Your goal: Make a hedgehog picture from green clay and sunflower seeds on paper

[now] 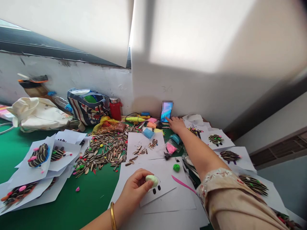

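My left hand (138, 187), with a gold bangle at the wrist, pinches a pale green lump of modelling clay (152, 180) between thumb and fingers. The lump is over a small white card (153, 200), where two black ovals and a thin drawn line show. At the back, my right hand (177, 124) reaches out to a phone (166, 112) propped against the wall. One finger is stretched to the lit screen; whether it touches cannot be made out. A green clay ball (176, 167) and a pink strip (183, 184) lie on the paper to the right.
Sunflower seeds (107, 147) are heaped left of the paper. Seed-decorated cards lie in a left pile (39, 156) and along the right (230, 156). Clay packets (171, 147), a red bottle (115, 109), a striped bag (87, 108) and a cream cloth bag (38, 113) stand toward the back.
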The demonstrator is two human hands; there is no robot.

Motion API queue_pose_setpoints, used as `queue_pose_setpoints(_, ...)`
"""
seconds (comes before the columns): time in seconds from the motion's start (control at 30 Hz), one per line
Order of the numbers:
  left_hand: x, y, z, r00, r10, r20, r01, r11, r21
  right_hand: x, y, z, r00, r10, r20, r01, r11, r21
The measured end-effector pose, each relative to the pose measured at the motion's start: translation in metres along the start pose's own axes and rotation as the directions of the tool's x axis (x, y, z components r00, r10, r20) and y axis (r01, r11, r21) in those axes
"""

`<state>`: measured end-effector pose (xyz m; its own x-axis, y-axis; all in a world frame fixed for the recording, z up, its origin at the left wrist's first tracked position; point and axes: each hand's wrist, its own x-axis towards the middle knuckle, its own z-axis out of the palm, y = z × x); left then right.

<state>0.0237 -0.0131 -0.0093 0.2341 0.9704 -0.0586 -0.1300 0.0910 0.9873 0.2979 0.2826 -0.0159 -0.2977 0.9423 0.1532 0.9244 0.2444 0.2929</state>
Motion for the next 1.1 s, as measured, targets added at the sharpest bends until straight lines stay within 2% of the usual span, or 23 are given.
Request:
queue_pose_setpoints(0.57, 0.000, -0.003, -0.001, 1.000, 0.001, 0.001, -0.001, 1.000, -0.005, -0.005, -0.004, 0.000, 0.990, 0.136, -0.041, -0.133, 0.990, 0.054)
queue_pose_setpoints(0.7, -0.001, -0.001, -0.001, 1.000, -0.019, -0.007, 0.019, 1.000, -0.011, -0.006, -0.008, -0.014, 0.982, 0.172, -0.080, -0.163, 0.981, 0.102)
queue_pose_setpoints(0.83, -0.001, -0.001, -0.002, 0.999, -0.037, -0.005, 0.037, 0.999, -0.002, -0.014, -0.020, -0.045, 0.967, 0.200, -0.156, -0.174, 0.971, 0.166)
queue_pose_setpoints(0.9, -0.001, -0.002, -0.002, 0.999, -0.037, -0.001, 0.037, 0.999, -0.005, -0.030, -0.034, -0.065, 0.954, 0.186, -0.234, -0.101, 0.938, 0.332)
queue_pose_setpoints(0.97, -0.001, -0.001, -0.003, 0.999, -0.033, 0.003, 0.033, 0.999, -0.007, -0.057, -0.053, -0.086, 0.947, 0.098, -0.305, 0.059, 0.883, 0.466)
queue_pose_setpoints(1.03, -0.002, 0.000, -0.002, 1.000, -0.019, -0.006, 0.019, 1.000, 0.005, -0.095, -0.075, -0.105, 0.935, -0.030, -0.352, 0.237, 0.792, 0.563)
queue_pose_setpoints(1.1, -0.003, 0.003, -0.002, 0.999, 0.017, -0.036, -0.016, 1.000, 0.016, -0.139, -0.097, -0.122, 0.928, -0.115, -0.354, 0.334, 0.678, 0.655)
